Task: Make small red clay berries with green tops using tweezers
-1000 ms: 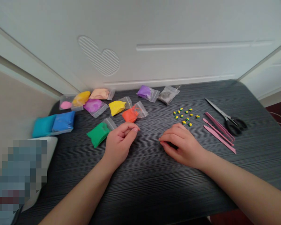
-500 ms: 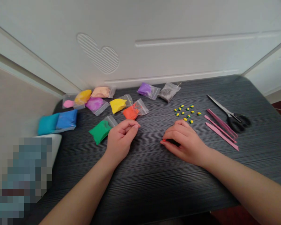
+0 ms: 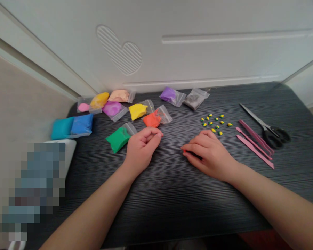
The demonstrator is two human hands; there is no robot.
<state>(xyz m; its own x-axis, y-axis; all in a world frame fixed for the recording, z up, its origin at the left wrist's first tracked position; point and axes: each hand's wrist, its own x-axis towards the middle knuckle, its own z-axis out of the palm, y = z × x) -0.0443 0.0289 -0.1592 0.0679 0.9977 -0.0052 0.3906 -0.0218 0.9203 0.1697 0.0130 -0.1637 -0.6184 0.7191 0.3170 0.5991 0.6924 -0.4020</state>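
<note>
Between the thumb and fingers of my right hand (image 3: 210, 156) is a tiny piece of orange-red clay (image 3: 184, 150), held just above or on the table. My left hand (image 3: 143, 147) is closed, thumb pressed against the curled index finger; what it holds, if anything, is too small to make out. Just behind my left hand lies an opened bag of orange-red clay (image 3: 152, 119), and a bag of green clay (image 3: 118, 139) sits to its left. Beyond my right hand are several small yellow-and-green clay pieces (image 3: 217, 127), spread in loose rows.
Pink modelling tools (image 3: 255, 151) and black-handled scissors (image 3: 267, 130) lie at the right. Bags of yellow (image 3: 138, 111), purple (image 3: 168, 94), grey (image 3: 195, 99) and blue clay (image 3: 82, 124) are on the dark table (image 3: 151, 208). A white-edged, blurred-out object (image 3: 71, 147) stands at left.
The whole scene has shifted right and slightly up as the camera view turned. The orange-red clay at my right fingertips shows more clearly. Both hands keep nearly the same pose.
</note>
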